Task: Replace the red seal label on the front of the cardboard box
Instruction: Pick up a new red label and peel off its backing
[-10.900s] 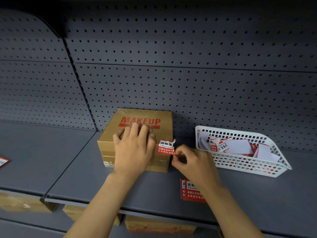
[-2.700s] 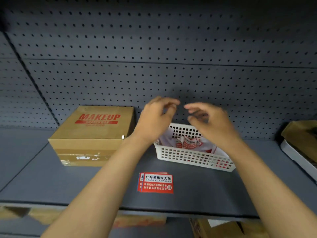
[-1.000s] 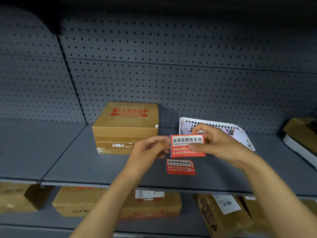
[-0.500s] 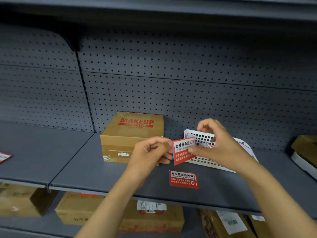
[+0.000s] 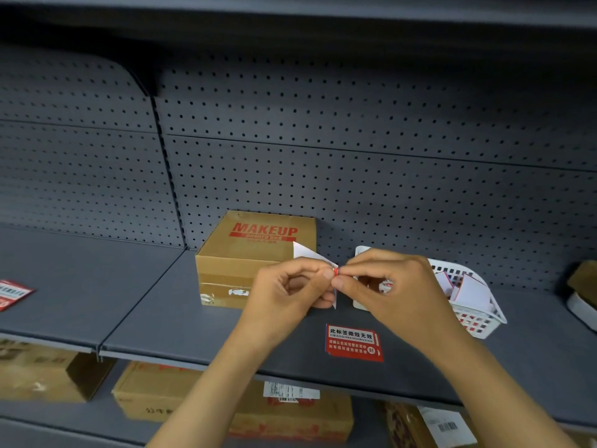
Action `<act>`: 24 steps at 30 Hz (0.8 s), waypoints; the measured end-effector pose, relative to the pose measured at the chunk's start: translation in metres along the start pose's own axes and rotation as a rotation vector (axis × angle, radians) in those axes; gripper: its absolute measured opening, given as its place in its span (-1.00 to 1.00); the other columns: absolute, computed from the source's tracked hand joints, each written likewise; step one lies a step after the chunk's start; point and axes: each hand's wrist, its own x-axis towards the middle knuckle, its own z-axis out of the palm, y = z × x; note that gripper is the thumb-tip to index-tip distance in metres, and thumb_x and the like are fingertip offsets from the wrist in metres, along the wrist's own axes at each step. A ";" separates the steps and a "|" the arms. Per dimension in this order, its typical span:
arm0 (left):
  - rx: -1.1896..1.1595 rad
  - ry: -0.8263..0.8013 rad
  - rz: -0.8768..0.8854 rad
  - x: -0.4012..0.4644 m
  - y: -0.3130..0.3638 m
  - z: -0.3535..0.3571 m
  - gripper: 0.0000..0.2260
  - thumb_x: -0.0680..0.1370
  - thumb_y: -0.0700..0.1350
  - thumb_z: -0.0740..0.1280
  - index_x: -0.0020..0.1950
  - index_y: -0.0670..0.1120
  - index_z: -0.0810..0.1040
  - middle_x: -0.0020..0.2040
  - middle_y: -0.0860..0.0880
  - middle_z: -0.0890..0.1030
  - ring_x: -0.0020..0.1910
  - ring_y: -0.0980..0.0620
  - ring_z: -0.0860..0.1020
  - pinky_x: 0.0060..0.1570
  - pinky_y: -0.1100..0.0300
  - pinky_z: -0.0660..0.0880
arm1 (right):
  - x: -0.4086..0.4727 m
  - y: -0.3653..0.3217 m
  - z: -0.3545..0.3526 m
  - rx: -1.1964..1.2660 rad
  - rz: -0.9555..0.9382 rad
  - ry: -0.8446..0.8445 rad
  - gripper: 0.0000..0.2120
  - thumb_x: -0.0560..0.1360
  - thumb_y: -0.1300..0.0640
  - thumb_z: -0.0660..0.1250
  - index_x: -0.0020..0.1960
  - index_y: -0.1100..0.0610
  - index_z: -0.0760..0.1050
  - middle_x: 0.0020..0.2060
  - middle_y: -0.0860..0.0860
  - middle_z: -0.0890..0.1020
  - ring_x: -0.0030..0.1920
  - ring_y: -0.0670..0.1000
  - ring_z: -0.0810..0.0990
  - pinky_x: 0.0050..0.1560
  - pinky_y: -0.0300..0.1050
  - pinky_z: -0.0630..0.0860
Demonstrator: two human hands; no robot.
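A cardboard box with red MAKEUP print stands on the grey shelf, its front showing tape and torn white label remains. In front of its right corner, my left hand and my right hand pinch one red seal label between their fingertips, edge-on to the camera. Its white backing sticks up to the left, away from the red edge. Another red seal label lies flat on the shelf below my hands.
A white perforated basket with several label scraps and backings sits right of my hands. A red label lies on the neighbouring shelf at far left. Cardboard boxes fill the lower shelf. A pegboard wall stands behind.
The label was held flat facing me; now it is turned edge-on and its white backing stands apart at the top. Both hands have come closer together at its edge.
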 end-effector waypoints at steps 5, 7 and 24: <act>0.191 0.010 0.057 0.002 0.003 -0.009 -0.92 0.51 -0.23 0.47 -0.11 -0.08 0.75 -0.22 -0.10 0.75 -0.24 -0.02 0.72 -0.19 0.16 0.66 | 0.001 0.003 -0.003 -0.045 -0.031 -0.079 -0.90 0.49 0.11 0.47 -0.03 0.04 0.76 -0.18 -0.17 0.70 -0.19 -0.08 0.67 -0.18 -0.14 0.58; 0.385 -0.006 0.157 0.004 0.005 -0.011 -0.91 0.52 -0.22 0.48 -0.11 -0.05 0.75 -0.23 0.02 0.74 -0.23 0.04 0.70 -0.16 0.20 0.64 | 0.002 0.005 -0.003 -0.048 -0.040 -0.095 -0.90 0.48 0.16 0.48 -0.04 0.05 0.76 -0.20 -0.16 0.70 -0.21 -0.07 0.67 -0.21 -0.14 0.58; 0.669 -0.136 0.357 0.008 0.015 -0.014 -0.94 0.55 -0.19 0.42 -0.07 -0.05 0.68 -0.17 0.08 0.67 -0.15 0.07 0.63 -0.13 0.30 0.56 | 0.004 0.000 -0.004 0.143 0.186 -0.106 -0.81 0.41 0.27 0.47 -0.26 0.01 0.74 -0.33 -0.06 0.72 -0.27 -0.03 0.67 -0.20 -0.04 0.61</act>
